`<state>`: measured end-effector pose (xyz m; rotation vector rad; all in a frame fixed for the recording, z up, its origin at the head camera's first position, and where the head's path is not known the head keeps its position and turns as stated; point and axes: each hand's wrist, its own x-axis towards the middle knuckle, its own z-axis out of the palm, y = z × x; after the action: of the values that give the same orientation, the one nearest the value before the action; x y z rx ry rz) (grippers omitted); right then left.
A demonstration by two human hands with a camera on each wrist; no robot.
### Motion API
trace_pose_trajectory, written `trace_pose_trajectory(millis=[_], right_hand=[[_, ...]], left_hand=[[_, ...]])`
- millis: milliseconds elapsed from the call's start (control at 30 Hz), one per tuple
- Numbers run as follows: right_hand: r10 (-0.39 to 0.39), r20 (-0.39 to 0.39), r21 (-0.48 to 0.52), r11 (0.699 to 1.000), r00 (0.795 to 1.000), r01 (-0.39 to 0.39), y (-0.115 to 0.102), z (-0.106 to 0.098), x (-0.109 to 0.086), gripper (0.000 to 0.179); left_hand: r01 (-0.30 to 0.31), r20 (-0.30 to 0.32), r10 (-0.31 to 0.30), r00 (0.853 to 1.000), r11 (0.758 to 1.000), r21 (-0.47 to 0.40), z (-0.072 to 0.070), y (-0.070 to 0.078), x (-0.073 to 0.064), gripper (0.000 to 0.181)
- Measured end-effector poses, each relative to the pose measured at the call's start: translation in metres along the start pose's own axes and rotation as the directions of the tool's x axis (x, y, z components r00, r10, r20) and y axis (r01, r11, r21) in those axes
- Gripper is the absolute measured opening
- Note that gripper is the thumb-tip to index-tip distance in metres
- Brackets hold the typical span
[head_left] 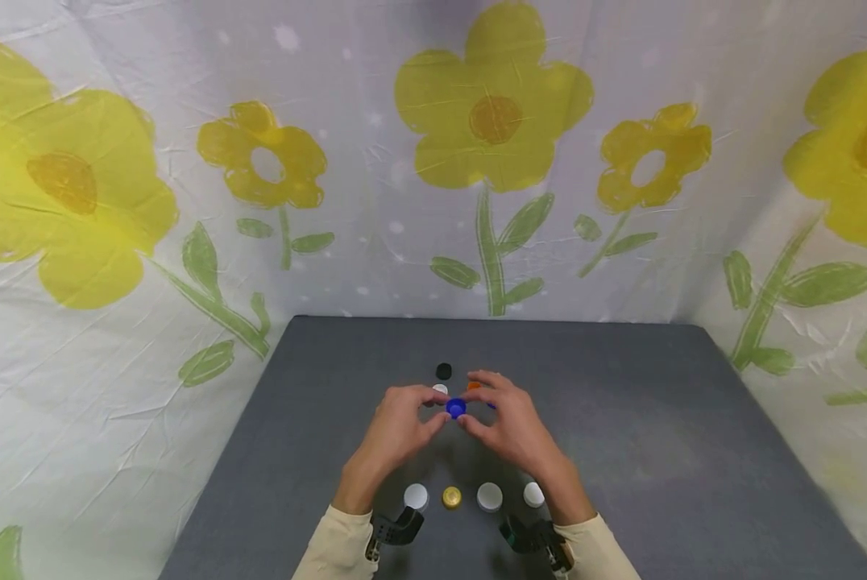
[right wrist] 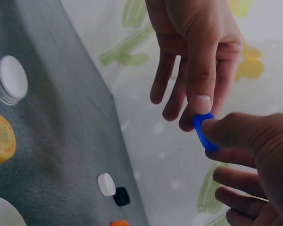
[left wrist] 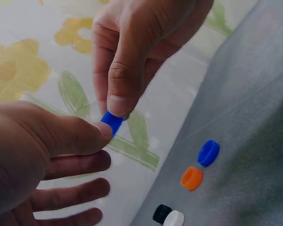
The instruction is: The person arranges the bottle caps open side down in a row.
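Head view shows both grips pinching one small blue cap [head_left: 456, 408]: the left hand [head_left: 400, 420] takes its left edge, the right hand [head_left: 513, 419] its right. The cap is held up off the worktop [head_left: 636, 435]. It looks like light, stiff, smooth plastic, so probably a little slippery yet hardly fragile; the side wall seems the best hold, thumb opposed to fingertip, with little force. Just beyond the grip, partly hidden in that view, are a white cap [left wrist: 174, 219] and an orange cap [left wrist: 192, 178], with a second blue cap [left wrist: 208, 153] behind the right fingers. A black cap [head_left: 444, 370] lies farther out. Nearer the person than the grip, left to right: a white lid [head_left: 416, 496], a gold lid [head_left: 451, 497], another white lid [head_left: 490, 496] and a smaller white one [head_left: 533, 495].
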<state>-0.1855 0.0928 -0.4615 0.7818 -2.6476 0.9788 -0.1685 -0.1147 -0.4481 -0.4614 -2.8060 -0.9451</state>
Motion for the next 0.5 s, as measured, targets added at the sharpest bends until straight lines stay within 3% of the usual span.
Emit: trace_pose_trajectory(millis=[167,267,400,500], right_hand=[[0.040,0.008,0.062,0.997,0.999,-0.041,-0.002,0.001,-0.007,0.021],[0.082,0.024,0.112,0.990,0.996,-0.084,-0.003,-0.001,-0.010,0.018],[0.137,0.067,0.194,0.970,0.988,-0.147,-0.003,-0.003,-0.012,0.013],[0.150,0.089,0.239,0.956,0.985,-0.168,-0.002,-0.004,-0.012,0.011]], left_hand=[[-0.010,0.000,0.010,1.000,1.000,0.022,-0.004,0.002,-0.009,0.028],[-0.070,-0.036,0.070,0.997,0.998,-0.004,-0.003,0.001,-0.012,0.031],[-0.169,-0.090,0.164,0.982,0.984,-0.058,-0.001,0.000,-0.012,0.026],[-0.196,-0.119,0.186,0.975,0.977,-0.083,0.000,0.000,-0.012,0.021]])
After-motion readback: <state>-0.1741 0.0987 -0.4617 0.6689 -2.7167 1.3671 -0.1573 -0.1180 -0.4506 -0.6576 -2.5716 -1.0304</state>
